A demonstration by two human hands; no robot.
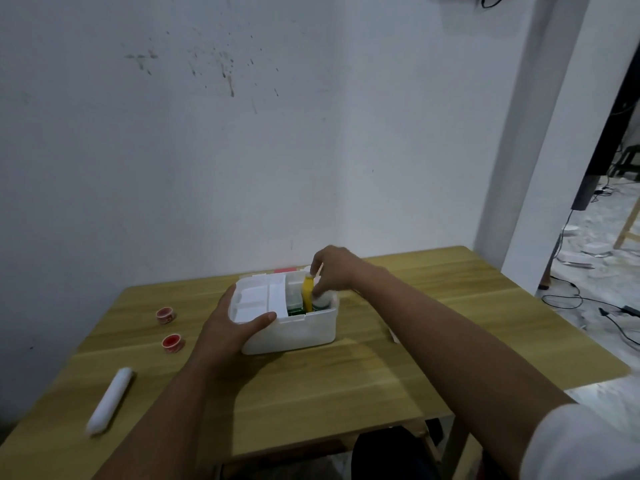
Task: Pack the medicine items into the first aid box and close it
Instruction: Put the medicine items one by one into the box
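A white first aid box [298, 332] stands open in the middle of the wooden table [346, 382]. My left hand [232, 323] grips its left front corner, thumb lying over the rim. My right hand [332, 270] reaches into the right compartment and holds a white bottle [320, 301] upright beside a yellow item [307, 292] and a green pack. A white inner tray fills the box's left half. On the table to the left lie two red tape rolls [165, 314] [172, 342] and a white wrapped bandage roll [110, 400].
The wall runs just behind the table. A red and white lid edge [284, 271] shows behind the box. A small white item [394, 336] lies to the right of my right forearm. On the right, the floor holds cables and debris.
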